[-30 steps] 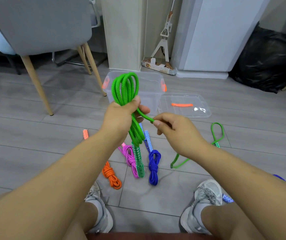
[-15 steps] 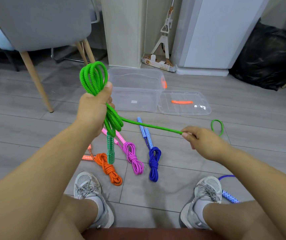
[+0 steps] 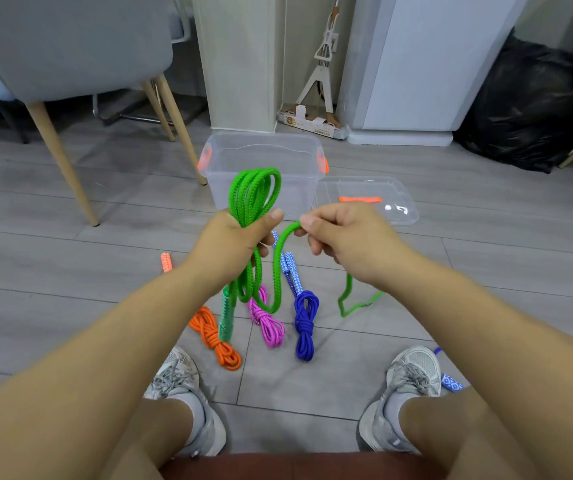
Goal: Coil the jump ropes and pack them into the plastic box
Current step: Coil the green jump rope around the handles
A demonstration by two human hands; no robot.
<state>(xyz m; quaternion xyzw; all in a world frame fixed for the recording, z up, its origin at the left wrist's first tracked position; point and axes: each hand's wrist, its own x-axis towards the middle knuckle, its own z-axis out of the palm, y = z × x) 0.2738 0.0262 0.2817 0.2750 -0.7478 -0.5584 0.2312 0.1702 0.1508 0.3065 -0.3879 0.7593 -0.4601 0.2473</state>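
My left hand [image 3: 234,244] grips a bundle of green jump rope [image 3: 253,194] loops, held upright in front of the clear plastic box [image 3: 260,147]. The rope's green handle [image 3: 226,317] hangs below the fist. My right hand [image 3: 343,237] pinches the free green strand close to the left thumb; a slack loop droops between the hands and the tail trails to the floor at the right. Coiled orange [image 3: 214,336], pink [image 3: 267,322] and blue [image 3: 305,323] ropes lie on the floor beneath.
The box's clear lid [image 3: 392,209] lies to its right with an orange strip on it. A grey chair [image 3: 70,46] stands at the left, a black bag [image 3: 527,105] at the far right. My shoes [image 3: 181,386] flank the ropes; another blue-patterned handle [image 3: 451,382] lies by the right shoe.
My right hand, stretched out to the right with a taut strand half a second ago, has come back beside the left hand. The left hand moved right with the bundle, and the strand now hangs slack.
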